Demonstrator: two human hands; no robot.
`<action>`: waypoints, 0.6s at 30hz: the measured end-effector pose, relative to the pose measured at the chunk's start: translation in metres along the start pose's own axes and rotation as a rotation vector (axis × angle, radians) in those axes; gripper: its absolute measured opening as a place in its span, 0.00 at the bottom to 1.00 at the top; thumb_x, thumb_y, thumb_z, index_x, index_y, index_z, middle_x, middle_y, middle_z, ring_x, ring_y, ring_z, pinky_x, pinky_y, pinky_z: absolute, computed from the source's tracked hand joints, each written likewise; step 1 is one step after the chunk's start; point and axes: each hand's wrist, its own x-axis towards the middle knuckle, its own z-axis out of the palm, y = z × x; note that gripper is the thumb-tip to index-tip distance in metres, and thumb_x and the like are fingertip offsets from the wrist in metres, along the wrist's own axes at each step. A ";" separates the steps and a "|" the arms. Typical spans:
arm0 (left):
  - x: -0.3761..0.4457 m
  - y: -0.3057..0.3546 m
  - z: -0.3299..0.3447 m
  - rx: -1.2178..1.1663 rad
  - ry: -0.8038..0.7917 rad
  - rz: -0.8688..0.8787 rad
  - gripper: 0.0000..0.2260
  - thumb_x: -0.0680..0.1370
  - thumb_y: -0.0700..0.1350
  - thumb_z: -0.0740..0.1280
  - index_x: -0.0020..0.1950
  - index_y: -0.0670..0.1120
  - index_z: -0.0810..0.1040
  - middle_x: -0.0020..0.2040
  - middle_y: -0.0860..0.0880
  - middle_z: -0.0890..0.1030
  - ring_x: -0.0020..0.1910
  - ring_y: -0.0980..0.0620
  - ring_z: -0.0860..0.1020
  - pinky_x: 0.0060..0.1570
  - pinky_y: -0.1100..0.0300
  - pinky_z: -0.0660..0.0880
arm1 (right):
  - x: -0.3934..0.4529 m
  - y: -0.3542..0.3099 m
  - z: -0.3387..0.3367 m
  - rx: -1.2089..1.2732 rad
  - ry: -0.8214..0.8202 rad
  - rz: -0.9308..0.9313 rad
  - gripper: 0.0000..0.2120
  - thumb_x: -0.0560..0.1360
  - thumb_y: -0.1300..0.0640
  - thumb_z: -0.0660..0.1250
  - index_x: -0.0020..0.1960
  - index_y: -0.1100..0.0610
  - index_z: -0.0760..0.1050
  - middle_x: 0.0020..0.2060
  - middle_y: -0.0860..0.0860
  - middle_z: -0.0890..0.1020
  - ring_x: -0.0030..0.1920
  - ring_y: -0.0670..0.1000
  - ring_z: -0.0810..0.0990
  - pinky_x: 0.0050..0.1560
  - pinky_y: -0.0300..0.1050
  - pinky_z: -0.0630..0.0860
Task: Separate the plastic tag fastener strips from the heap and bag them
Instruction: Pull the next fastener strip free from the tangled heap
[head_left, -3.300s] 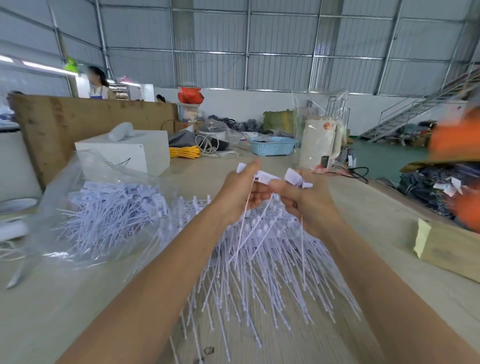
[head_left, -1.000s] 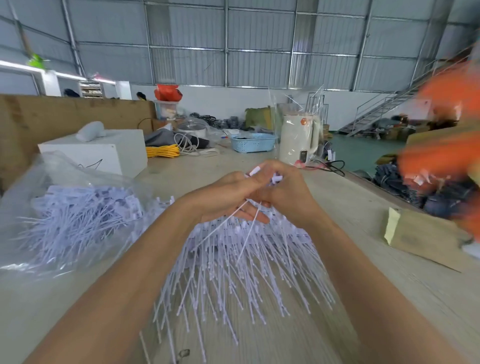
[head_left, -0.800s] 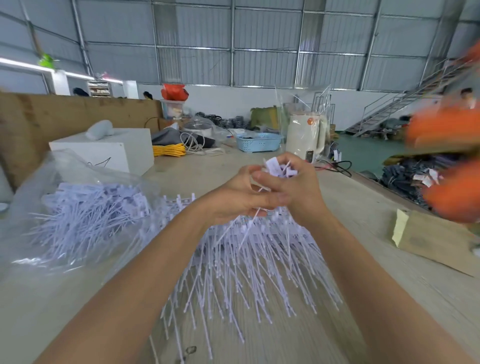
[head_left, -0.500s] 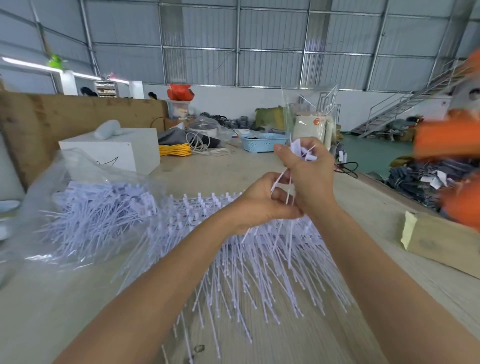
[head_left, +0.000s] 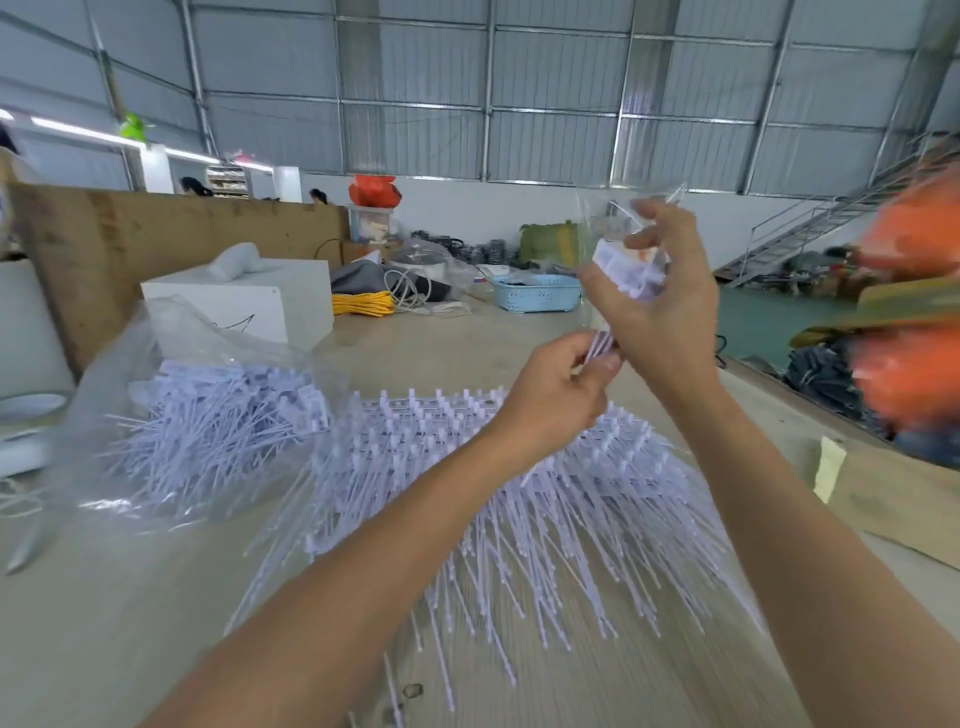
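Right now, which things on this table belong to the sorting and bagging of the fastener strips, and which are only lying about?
For the job:
- heap of strips on the table
- bunch of strips gripped by the right hand, its tails pinched by the left hand
- clear bag with strips inside

Lying about:
- blue basket
- yellow cord
- white box

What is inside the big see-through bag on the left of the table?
The clear bag holds a jumbled pile of white tag fastener strips. Whatever lies beneath that pile is covered.
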 end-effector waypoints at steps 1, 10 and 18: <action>-0.001 0.001 0.002 0.019 -0.016 -0.031 0.11 0.82 0.38 0.56 0.39 0.45 0.68 0.27 0.53 0.65 0.18 0.61 0.63 0.21 0.68 0.60 | 0.003 -0.001 0.001 -0.060 -0.094 -0.048 0.13 0.72 0.56 0.72 0.55 0.52 0.75 0.47 0.48 0.78 0.46 0.40 0.74 0.43 0.27 0.68; -0.007 -0.002 -0.033 0.424 0.042 -0.118 0.10 0.81 0.45 0.59 0.49 0.40 0.76 0.42 0.39 0.78 0.40 0.41 0.76 0.35 0.59 0.63 | -0.010 0.009 0.033 -0.303 -0.182 0.160 0.09 0.75 0.54 0.66 0.39 0.58 0.76 0.37 0.60 0.80 0.38 0.58 0.75 0.39 0.46 0.68; -0.052 0.002 -0.114 0.836 0.106 -0.047 0.11 0.81 0.38 0.58 0.42 0.35 0.73 0.38 0.38 0.74 0.38 0.43 0.71 0.36 0.56 0.60 | -0.043 -0.022 0.117 -0.053 -0.317 0.311 0.12 0.75 0.46 0.66 0.40 0.54 0.76 0.42 0.53 0.81 0.45 0.55 0.77 0.42 0.42 0.66</action>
